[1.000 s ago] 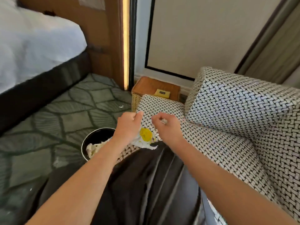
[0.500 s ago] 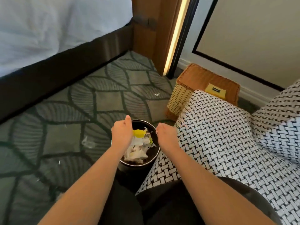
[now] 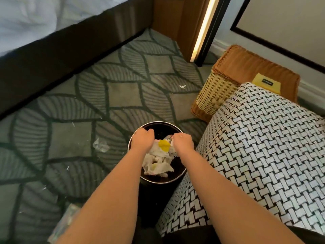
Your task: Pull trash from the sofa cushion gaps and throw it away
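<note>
A round black trash bin (image 3: 153,123) stands on the carpet beside the sofa arm (image 3: 255,147), which has a black-and-white woven pattern. Crumpled white paper (image 3: 158,164) fills the bin. On top of the pile lies a white wrapper with a yellow patch (image 3: 164,144), stretched between my two hands. My left hand (image 3: 141,140) is over the bin's left side, its curled fingers holding the wrapper's left end. My right hand (image 3: 182,144) is curled on the right end. Both sets of fingertips point down and are hidden.
A wicker basket (image 3: 216,95) with a brown lid and a yellow card (image 3: 265,83) stands behind the sofa arm. A bed with a dark base (image 3: 52,50) runs along the left. Clear plastic (image 3: 101,146), a white scrap (image 3: 182,86) and a shiny wrapper (image 3: 65,222) lie on the carpet.
Both hands carried the yellow-patched wrapper from the sofa arm leftward and down to the bin's mouth. My view swung down toward the floor and the bin.
</note>
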A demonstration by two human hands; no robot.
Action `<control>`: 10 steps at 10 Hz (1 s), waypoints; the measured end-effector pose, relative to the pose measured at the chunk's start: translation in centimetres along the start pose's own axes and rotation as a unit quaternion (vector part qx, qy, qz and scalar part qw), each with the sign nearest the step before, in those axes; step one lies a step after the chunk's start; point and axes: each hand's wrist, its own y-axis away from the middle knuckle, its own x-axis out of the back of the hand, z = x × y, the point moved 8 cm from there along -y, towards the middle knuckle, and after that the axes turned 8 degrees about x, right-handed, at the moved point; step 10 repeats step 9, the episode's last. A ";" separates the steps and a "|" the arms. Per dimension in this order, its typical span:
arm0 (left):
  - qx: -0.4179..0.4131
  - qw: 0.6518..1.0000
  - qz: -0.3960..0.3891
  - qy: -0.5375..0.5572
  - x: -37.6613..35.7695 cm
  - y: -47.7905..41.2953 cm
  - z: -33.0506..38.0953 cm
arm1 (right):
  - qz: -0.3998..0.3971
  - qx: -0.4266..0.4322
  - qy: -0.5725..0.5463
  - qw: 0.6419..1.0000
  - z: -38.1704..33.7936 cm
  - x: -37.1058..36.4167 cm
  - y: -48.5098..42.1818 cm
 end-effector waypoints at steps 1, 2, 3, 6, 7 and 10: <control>0.040 0.997 -0.055 0.035 -1.3 -1.1 -0.9 | -0.023 -0.015 -0.008 1.000 0.5 -1.3 -0.2; 0.073 0.990 -0.107 0.050 -2.3 -1.3 -1.7 | -0.060 -0.037 -0.023 0.997 0.8 -2.5 -0.3; 0.060 0.984 -0.161 0.041 -2.9 -0.5 -1.7 | -0.091 -0.059 -0.043 0.993 1.0 -3.1 0.0; -0.042 0.980 -0.154 -0.119 -2.0 2.2 -1.8 | -0.069 -0.040 -0.038 0.996 0.3 -0.5 1.7; -0.083 0.982 -0.123 -0.118 -0.7 4.4 -0.8 | -0.074 -0.014 -0.027 0.997 -0.6 1.0 3.8; -0.154 0.980 -0.118 -0.053 0.2 10.3 1.5 | -0.129 0.052 -0.046 0.989 -3.2 5.1 8.7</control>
